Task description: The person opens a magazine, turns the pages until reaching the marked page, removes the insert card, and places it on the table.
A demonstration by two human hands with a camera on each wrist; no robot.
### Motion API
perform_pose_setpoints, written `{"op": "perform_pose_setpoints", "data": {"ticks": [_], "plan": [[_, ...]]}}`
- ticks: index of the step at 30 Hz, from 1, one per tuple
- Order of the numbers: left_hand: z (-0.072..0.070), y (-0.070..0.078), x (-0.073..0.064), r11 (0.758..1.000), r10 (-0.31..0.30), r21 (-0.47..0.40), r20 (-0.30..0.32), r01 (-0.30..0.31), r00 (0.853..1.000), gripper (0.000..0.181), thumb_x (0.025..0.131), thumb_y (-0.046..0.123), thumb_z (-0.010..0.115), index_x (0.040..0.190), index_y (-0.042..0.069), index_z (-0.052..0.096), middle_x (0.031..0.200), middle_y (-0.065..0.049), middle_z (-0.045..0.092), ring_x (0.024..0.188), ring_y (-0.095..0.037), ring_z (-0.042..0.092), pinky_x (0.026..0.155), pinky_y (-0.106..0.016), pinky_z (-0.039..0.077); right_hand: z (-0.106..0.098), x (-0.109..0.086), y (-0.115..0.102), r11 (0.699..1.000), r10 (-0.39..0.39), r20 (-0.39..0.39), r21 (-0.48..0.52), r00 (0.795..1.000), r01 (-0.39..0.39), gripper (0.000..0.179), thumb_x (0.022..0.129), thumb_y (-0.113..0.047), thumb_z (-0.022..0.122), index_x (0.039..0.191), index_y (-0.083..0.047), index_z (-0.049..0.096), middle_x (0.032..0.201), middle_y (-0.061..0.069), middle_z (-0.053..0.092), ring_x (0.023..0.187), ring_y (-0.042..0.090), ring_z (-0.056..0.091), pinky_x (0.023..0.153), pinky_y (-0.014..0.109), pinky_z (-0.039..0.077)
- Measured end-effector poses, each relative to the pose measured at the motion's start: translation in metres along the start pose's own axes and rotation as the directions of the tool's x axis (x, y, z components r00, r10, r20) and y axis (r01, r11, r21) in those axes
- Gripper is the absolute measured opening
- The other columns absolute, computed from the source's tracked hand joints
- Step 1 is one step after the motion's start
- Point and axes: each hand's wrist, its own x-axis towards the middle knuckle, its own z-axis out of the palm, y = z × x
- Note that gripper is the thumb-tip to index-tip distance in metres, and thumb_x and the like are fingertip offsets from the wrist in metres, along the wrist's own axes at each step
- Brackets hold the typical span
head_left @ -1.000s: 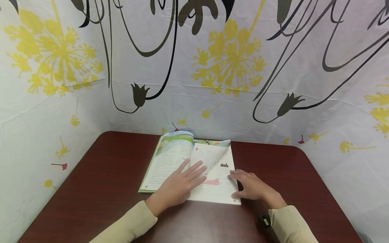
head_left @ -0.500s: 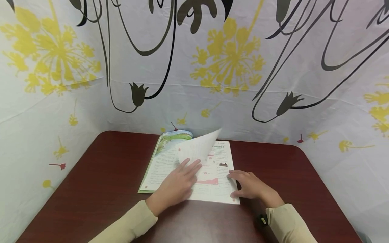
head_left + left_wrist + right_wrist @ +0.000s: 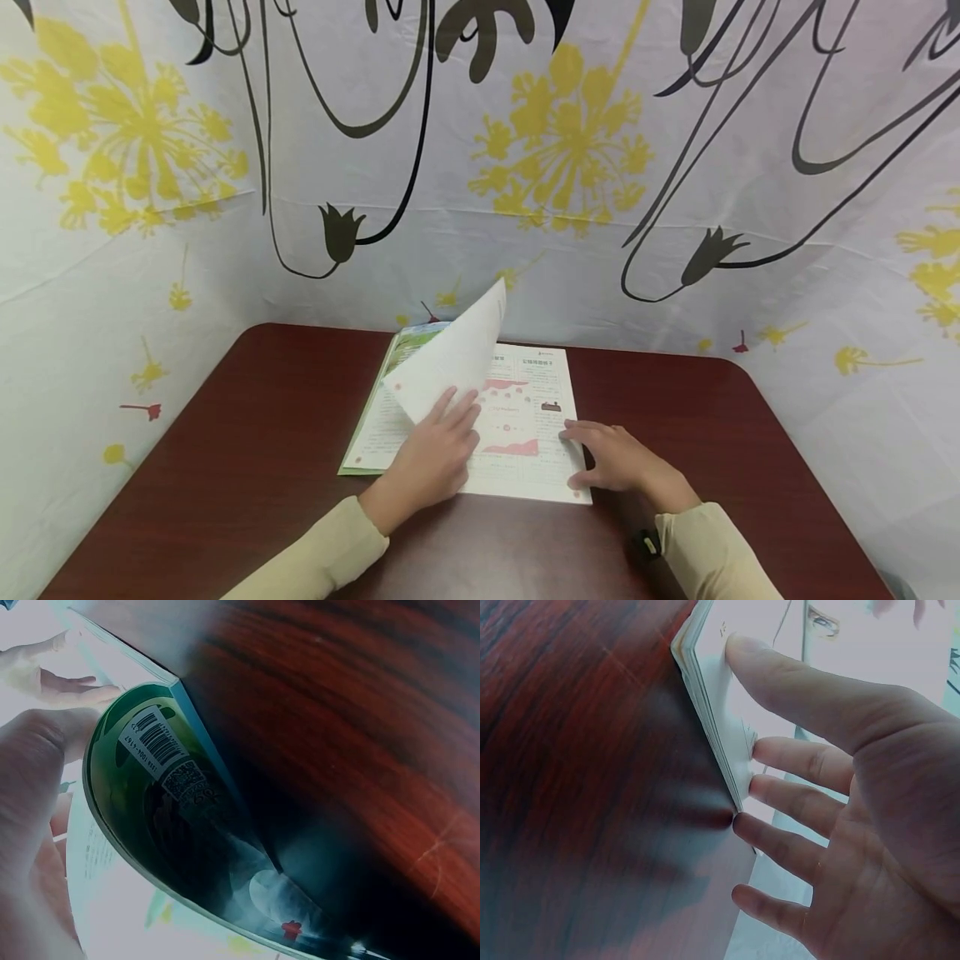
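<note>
An open book (image 3: pixel 517 479) with printed text lies on the table. One white page (image 3: pixel 453 354) stands up and leans left over the left-hand pages, its tip above the book's top edge. My left hand (image 3: pixel 435 458) is laid across the inner part of the book with fingers extended, against the base of that page. In the left wrist view, the green cover (image 3: pixel 124 776) with a barcode label bows up beside my thumb. My right hand (image 3: pixel 626 465) touches the book's right edge; in the right wrist view the thumb (image 3: pixel 795 682) rests on the page and the fingers spread loosely along the edge.
The dark red-brown wooden table (image 3: pixel 262 400) has rounded far corners. White fabric (image 3: pixel 465 192) printed with yellow and dark plant shapes surrounds it at the back and sides. A small dark device (image 3: pixel 648 543) sits at the right sleeve cuff.
The page has lifted from the right side and swung left over the spine, uncovering a page with pink patterns. My left hand has shifted slightly left; my right hand has stayed nearly still.
</note>
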Motion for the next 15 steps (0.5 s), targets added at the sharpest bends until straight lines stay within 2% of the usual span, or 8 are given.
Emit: {"op": "perform_pose_setpoints", "data": {"ticks": [4,9,15], "plan": [[-0.0004,-0.0001,-0.0018,0.999,-0.042,0.0,0.025,0.042,0.999,0.017,0.075,0.026,0.068,0.084,0.011,0.068,0.124,-0.013,0.065,0.136,-0.033,0.046,0.113,-0.06,0.025,0.0,0.001,-0.0008,1.0,0.005,0.0,-0.002,1.0,-0.005,0.066,0.076,-0.032,0.086,0.13,-0.001,0.062,0.14,0.02,0.055,0.131,0.039,0.05,0.099,0.063,0.039],[-0.0006,0.0006,-0.0038,0.995,-0.101,-0.001,0.084,0.101,0.991,0.023,0.077,0.031,0.069,0.092,0.015,0.071,0.12,-0.01,0.066,0.129,-0.032,0.05,0.101,-0.073,0.029,-0.0009,0.0024,-0.0002,1.0,-0.01,-0.006,0.0,1.0,0.01,0.066,0.076,-0.033,0.085,0.129,-0.002,0.062,0.139,0.02,0.055,0.13,0.039,0.05,0.099,0.063,0.039],[0.0011,0.0021,-0.0059,0.984,-0.16,-0.049,0.15,0.169,0.976,0.022,0.078,0.03,0.067,0.093,0.015,0.069,0.114,-0.008,0.065,0.118,-0.03,0.053,0.095,-0.074,0.033,-0.005,0.0051,0.0034,0.999,-0.046,-0.024,0.004,0.999,0.047,0.062,0.077,-0.036,0.084,0.125,-0.002,0.064,0.133,0.017,0.06,0.124,0.036,0.055,0.096,0.058,0.044]]}}
